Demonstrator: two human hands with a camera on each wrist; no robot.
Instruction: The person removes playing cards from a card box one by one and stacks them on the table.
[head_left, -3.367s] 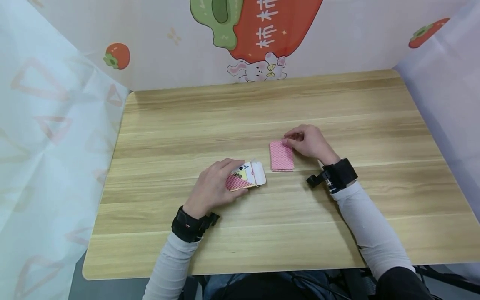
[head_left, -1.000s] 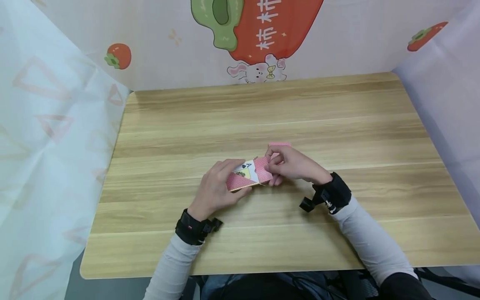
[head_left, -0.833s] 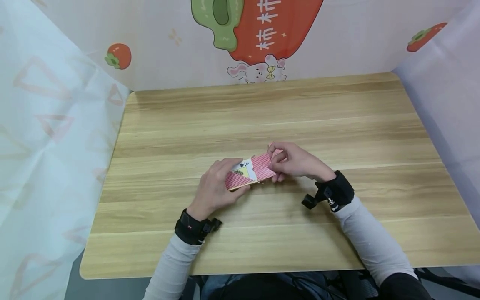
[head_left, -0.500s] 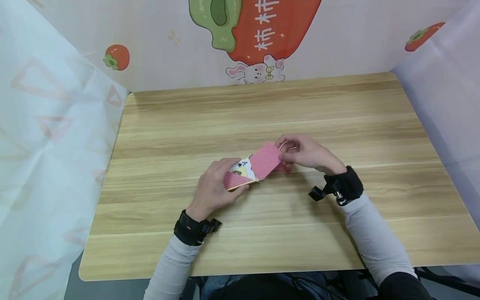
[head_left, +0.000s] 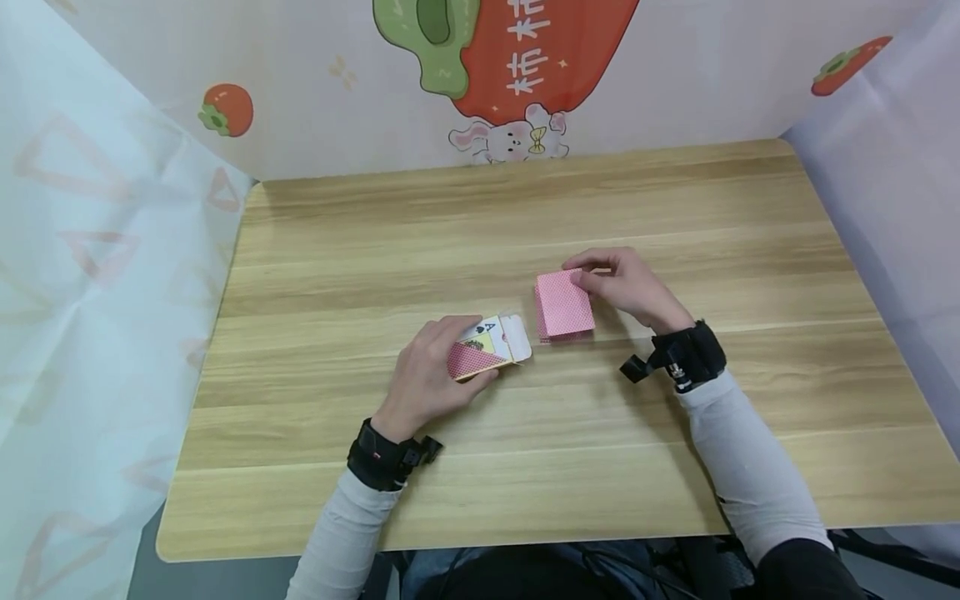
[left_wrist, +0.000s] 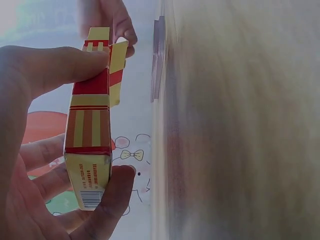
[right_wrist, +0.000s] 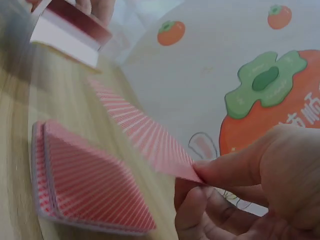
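My left hand (head_left: pixel 431 367) grips a small playing-card box (left_wrist: pixel 90 125) between thumb and fingers, a little above the table. The box's white end flap (head_left: pixel 517 337) hangs open toward the right, and an ace face (head_left: pixel 483 332) shows on its upper side. My right hand (head_left: pixel 626 287) pinches a red-backed playing card (right_wrist: pixel 145 135) by its far right corner, between thumb and fingers. That card hovers, tilted, just over a red-backed card stack (right_wrist: pixel 95 185) lying on the table. From the head view, the held card hides most of the stack.
The wooden table (head_left: pixel 360 242) runs out wide around both hands. Behind it stands a white backdrop (head_left: pixel 315 108) with printed fruit and a rabbit. Pale cloth (head_left: pixel 90 333) hangs along the left side, and more cloth (head_left: pixel 885 208) on the right.
My right hand has drawn the card out of the box's open end and carried it right and away from me, over the stack. My left hand with the box has barely moved.
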